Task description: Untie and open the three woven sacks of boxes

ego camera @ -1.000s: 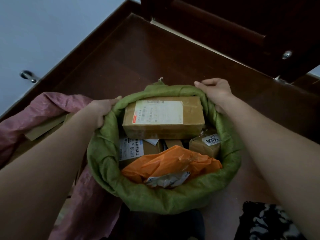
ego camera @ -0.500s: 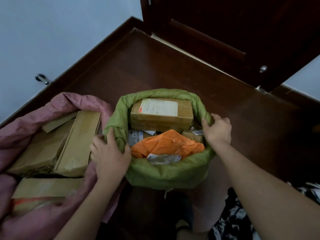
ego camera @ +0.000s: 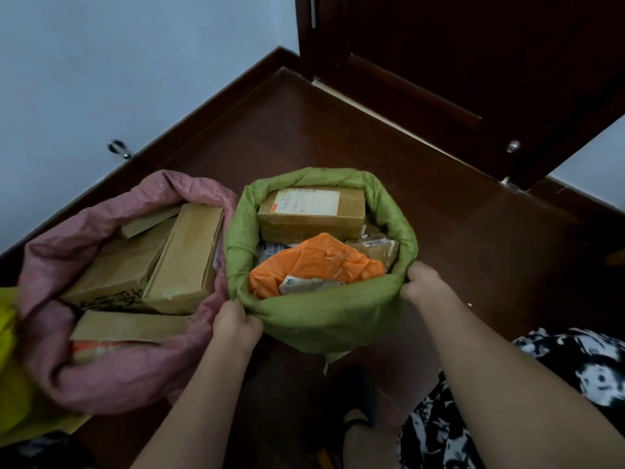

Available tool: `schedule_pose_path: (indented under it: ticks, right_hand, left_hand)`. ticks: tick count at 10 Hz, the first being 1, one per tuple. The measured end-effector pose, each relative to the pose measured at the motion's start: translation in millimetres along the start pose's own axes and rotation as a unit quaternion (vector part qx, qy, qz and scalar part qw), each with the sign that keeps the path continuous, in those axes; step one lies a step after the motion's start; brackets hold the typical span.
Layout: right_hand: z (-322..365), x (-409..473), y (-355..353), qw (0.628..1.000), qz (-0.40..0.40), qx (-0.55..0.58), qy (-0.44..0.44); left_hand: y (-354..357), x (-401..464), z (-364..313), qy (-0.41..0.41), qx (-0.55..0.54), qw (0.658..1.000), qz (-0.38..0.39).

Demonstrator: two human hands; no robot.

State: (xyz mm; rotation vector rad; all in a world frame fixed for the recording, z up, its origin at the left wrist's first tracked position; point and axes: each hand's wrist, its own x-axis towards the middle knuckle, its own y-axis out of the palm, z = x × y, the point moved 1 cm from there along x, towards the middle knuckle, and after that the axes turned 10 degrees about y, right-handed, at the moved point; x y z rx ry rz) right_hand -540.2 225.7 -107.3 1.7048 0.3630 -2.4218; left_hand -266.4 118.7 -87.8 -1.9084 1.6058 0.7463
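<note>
A green woven sack (ego camera: pixel 324 316) stands open on the dark floor, its mouth rolled down into a thick rim. Inside lie a brown box with a white label (ego camera: pixel 311 211), an orange plastic parcel (ego camera: pixel 314 262) and smaller taped packets. My left hand (ego camera: pixel 236 324) grips the rim at its near left. My right hand (ego camera: pixel 424 282) grips the rim at its near right. To the left, a pink woven sack (ego camera: pixel 111 377) lies open with several brown cardboard boxes (ego camera: pixel 186 255) inside. A yellow sack (ego camera: pixel 13 384) shows at the far left edge, mostly cut off.
A dark wooden door (ego camera: pixel 473 69) stands open at the back right, with a metal stopper (ego camera: pixel 513 146) on it. A pale wall with a metal knob (ego camera: pixel 118 149) and dark skirting runs along the left. Black-and-white patterned clothing (ego camera: pixel 541 384) covers my lap at lower right.
Both hands slid from the far side of the green sack's rim round to its near side. The view pulled back, showing more of the pink sack and the yellow one.
</note>
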Motion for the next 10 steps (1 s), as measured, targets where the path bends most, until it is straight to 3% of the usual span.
schedule_pose_path:
  ticks: [1,2,3,4,5,7,8,9,10]
  right_hand:
    - [-5,-6,4,1.000,-0.010,-0.023,-0.014]
    - [-11,-16,4,0.993,-0.082,-0.071,-0.055]
    - [-28,-37,6,0.973,-0.144,-0.134,-0.125]
    - [-52,-54,5,0.963,-0.130,-0.176,-0.157]
    - [-69,-62,-2,0.958,-0.109,-0.203,-0.170]
    - [-74,-74,-7,0.943,-0.091,-0.266,-0.181]
    - [-67,-84,-4,0.901,-0.160,-0.345,-0.208]
    - [-55,-109,-2,0.880,-0.179,-0.339,-0.280]
    - [-37,-143,7,0.873,-0.128,-0.315,-0.351]
  left_hand:
    - [-1,3,3,0.017,0.019,1.000,0.003]
    - [3,-7,-2,0.023,-0.027,0.999,-0.033]
    - [11,-23,0,0.068,0.094,0.991,-0.073]
    - [14,-37,13,0.057,0.205,0.976,-0.049]
    - [9,-39,21,0.052,0.214,0.976,-0.009]
    - [-3,-49,12,0.058,0.262,0.963,-0.023]
    - [-9,-54,-1,0.051,0.313,0.948,0.002]
    - [-20,-41,-14,0.050,0.281,0.957,0.056]
    - [-26,-49,-50,0.081,0.220,0.970,0.057]
